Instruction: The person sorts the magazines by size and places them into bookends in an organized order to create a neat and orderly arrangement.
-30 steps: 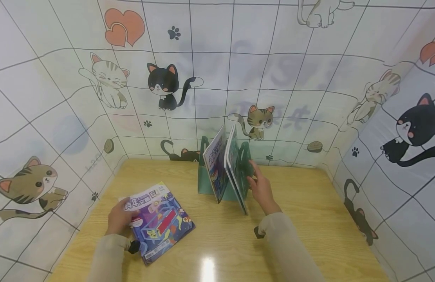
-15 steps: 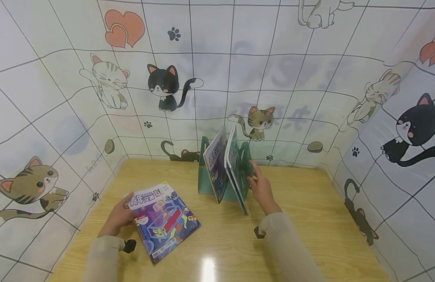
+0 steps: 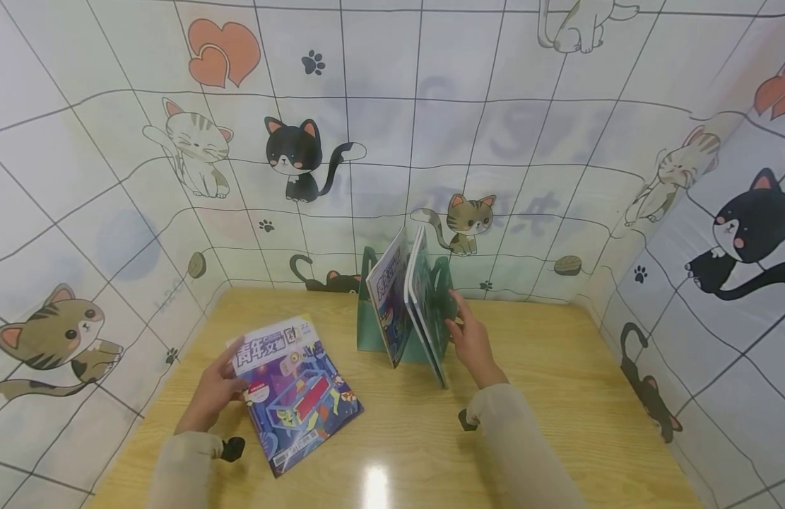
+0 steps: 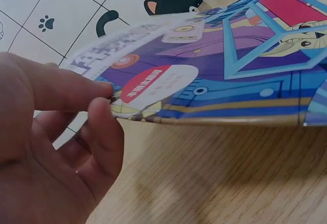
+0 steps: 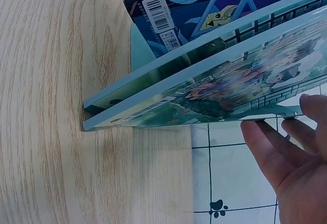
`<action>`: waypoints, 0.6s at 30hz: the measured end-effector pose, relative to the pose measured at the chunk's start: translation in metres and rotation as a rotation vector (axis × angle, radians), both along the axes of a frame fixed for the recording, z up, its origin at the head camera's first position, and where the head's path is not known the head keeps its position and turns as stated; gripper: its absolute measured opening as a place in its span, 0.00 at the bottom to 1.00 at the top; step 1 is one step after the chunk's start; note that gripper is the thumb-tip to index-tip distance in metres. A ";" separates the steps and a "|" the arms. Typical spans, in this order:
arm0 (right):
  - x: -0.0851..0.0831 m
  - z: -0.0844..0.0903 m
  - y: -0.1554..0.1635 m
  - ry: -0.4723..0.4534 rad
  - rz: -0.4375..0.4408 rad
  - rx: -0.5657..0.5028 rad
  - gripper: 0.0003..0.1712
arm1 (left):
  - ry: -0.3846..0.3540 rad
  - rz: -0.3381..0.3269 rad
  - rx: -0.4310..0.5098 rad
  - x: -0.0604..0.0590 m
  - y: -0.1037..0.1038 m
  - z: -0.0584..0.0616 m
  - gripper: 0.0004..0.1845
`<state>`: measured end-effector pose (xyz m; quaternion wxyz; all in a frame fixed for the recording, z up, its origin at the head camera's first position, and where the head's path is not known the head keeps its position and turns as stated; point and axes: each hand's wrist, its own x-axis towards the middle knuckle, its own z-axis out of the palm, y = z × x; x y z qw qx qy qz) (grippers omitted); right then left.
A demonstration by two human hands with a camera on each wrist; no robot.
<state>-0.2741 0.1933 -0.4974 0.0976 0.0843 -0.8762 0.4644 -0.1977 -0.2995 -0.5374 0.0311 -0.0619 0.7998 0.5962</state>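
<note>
In the head view, my left hand [image 3: 215, 387] grips the upper left edge of a purple-blue magazine [image 3: 303, 396]. Seen from the left wrist, thumb and index finger [image 4: 104, 119] pinch that edge, and the near side of the magazine [image 4: 214, 93] stands above the wood. My right hand [image 3: 476, 346] holds the right end panel of a green book stand [image 3: 371, 336], its fingertips [image 5: 254, 132] at the panel's edge. Within the stand, another magazine [image 3: 392, 311] leans at left. Two thin pale-edged books [image 5: 204, 88] lean against the right side.
The light wooden table [image 3: 526, 438] is backed and flanked by white fabric walls [image 3: 379, 127] printed with cats and grid lines. The books' lower ends jut forward past the stand. A bright light reflection lies on the table's front middle.
The left hand and its magazine have shifted: the magazine slid a little right, and its top edge now sits higher and more exposed. The right hand, stand and books stay put.
</note>
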 end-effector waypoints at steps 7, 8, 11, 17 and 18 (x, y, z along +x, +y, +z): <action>0.001 0.000 0.000 0.013 0.007 0.004 0.40 | 0.046 0.013 0.016 0.002 0.002 0.001 0.48; 0.001 -0.001 0.000 0.014 0.007 0.004 0.40 | 0.053 0.011 0.017 0.002 0.002 0.002 0.48; 0.001 -0.001 0.000 0.016 0.006 0.002 0.39 | 0.073 0.015 0.028 0.002 0.004 0.003 0.48; 0.001 -0.002 0.000 0.015 0.000 0.000 0.38 | 0.080 0.026 0.050 0.003 0.011 0.008 0.47; 0.000 -0.002 0.000 0.016 0.002 0.001 0.38 | 0.079 0.028 0.052 0.003 0.012 0.010 0.47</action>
